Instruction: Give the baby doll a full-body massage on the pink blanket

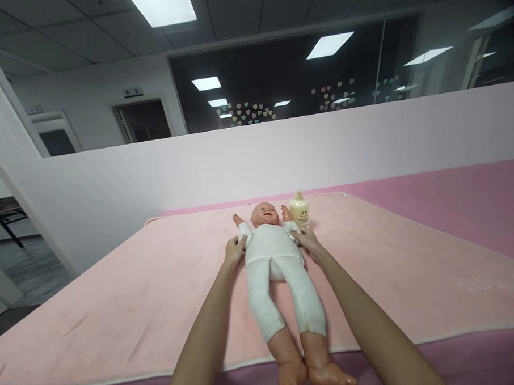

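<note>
On a pink blanket (167, 276) near a white wall (222, 168), a doll (271, 243).

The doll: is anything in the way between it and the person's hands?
Nothing visible is: the left hand and right hand both touch the doll. The bottle stands beyond the right hand, not in between.

Cool, diffuse light falls from a white rectangular ceiling panel (162, 6) at eleven o'clock, similar glare shows in the dark glass window (272, 67) at twelve, and soft shadows edge the white-clothed plastic doll (271, 243) at six, with wide-angle stretching, slightly soft detail and a blackened two-o'clock corner.
</note>
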Motion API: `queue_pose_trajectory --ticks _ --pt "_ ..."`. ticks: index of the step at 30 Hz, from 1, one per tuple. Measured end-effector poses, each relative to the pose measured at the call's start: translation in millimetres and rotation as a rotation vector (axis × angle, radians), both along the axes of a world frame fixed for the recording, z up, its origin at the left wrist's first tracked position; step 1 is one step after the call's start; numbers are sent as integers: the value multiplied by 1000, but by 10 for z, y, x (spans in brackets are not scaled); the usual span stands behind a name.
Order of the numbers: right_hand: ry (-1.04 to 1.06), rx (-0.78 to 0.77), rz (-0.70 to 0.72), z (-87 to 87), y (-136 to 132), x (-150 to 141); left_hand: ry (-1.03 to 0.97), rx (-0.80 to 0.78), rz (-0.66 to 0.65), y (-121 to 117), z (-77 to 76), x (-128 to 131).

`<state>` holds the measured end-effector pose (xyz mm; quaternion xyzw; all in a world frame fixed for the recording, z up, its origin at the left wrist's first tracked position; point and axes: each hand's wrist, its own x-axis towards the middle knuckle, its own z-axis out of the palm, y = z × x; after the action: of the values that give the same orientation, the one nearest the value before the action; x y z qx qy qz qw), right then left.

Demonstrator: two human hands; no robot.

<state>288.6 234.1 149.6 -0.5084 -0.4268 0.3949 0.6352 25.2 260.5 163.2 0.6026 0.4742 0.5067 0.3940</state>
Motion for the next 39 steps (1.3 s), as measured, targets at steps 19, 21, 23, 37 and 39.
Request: queue_pose_trajectory --ticks 19,21,23,37,39 --pt "112 11 8 94 -77 -29 -215 -12 -115 -58 60 21" --pt "17 -1 -8 56 -58 -35 -152 -19 -84 -31 39 14" --pt "-115 -12 -40 13 -34 -36 -36 -18 4 -13 21 8" --pt "-238 -2 -79 19 -72 -82 226 39 111 -48 8 0" --pt "-234 -10 -88 33 -93 -93 248 45 123 -50 11 4"
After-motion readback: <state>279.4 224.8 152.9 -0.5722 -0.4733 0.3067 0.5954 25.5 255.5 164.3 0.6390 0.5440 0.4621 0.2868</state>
